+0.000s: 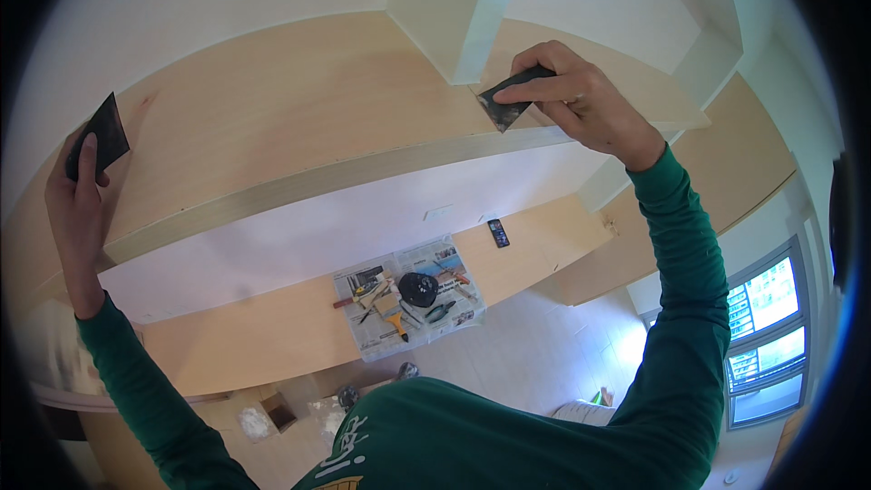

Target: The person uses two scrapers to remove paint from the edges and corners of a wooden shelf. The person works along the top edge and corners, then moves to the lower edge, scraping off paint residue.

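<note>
My left hand (76, 209), raised at the far left, grips a flat black putty spreader (109, 136) with the thumb across its face. That spreader is held up over the left part of a pale wood shelf (290, 100). Fingers and thumb of my right hand (590, 102) pinch a second black spreader (505, 112), which has whitish smears on it. Its lower corner is at the shelf near the foot of a white post (454, 14), just behind the front edge. Whether that corner touches the wood, I cannot tell.
Below runs a lower wood shelf (245, 336). Newspaper (372, 338) on it bears a black round thing (418, 289), a yellow-handled scraper (397, 323) and several other tools. A phone (498, 233) lies to the right. A window (771, 336) is at the far right; a small box (279, 411) is below.
</note>
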A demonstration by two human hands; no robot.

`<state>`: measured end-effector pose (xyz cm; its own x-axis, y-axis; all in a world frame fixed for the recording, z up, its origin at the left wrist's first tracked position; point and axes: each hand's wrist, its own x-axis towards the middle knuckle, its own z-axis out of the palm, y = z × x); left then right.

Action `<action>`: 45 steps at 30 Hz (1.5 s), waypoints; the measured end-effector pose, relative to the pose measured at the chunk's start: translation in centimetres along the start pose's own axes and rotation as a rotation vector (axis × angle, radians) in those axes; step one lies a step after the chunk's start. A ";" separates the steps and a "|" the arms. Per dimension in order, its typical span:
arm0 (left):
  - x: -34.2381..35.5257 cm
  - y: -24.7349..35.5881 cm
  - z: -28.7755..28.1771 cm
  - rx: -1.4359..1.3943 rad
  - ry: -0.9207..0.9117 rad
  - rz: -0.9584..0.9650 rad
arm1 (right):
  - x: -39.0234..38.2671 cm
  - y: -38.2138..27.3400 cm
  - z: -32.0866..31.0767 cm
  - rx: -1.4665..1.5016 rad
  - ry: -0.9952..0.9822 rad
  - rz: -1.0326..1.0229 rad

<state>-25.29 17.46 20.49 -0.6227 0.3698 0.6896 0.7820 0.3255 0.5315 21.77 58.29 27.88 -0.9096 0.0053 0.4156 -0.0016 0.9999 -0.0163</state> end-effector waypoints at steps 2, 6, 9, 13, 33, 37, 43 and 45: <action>0.0 0.0 0.0 0.001 0.005 -0.028 | 0.2 -0.1 -0.1 0.005 -0.048 -0.016; 0.0 -0.1 -0.1 0.007 -0.005 -0.011 | 0.2 0.3 -1.0 -0.139 -0.060 -0.035; -0.1 -0.1 0.1 0.002 0.003 -0.004 | -0.1 0.9 -0.6 0.013 -0.025 0.054; -0.1 0.0 0.2 0.008 0.012 -0.010 | -0.1 1.5 1.2 0.160 0.027 0.095; 0.0 -0.4 0.3 -0.059 0.012 -0.025 | 0.3 0.8 0.1 -0.024 -0.019 0.062; -0.1 0.8 0.1 -0.052 0.005 -0.056 | 0.7 -0.1 0.3 -0.033 -0.029 0.017; 0.2 -0.1 0.2 -0.027 -0.011 -0.036 | 1.7 0.9 -0.9 -0.201 -0.115 -0.109; 0.4 -1.0 0.2 -0.045 -0.010 -0.041 | 1.4 0.7 -1.8 -0.239 -0.098 -0.066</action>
<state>-26.31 17.45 20.18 -0.6542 0.3662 0.6618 0.7562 0.3013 0.5808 21.18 59.05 30.07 -0.9468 -0.0498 0.3180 0.0254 0.9733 0.2281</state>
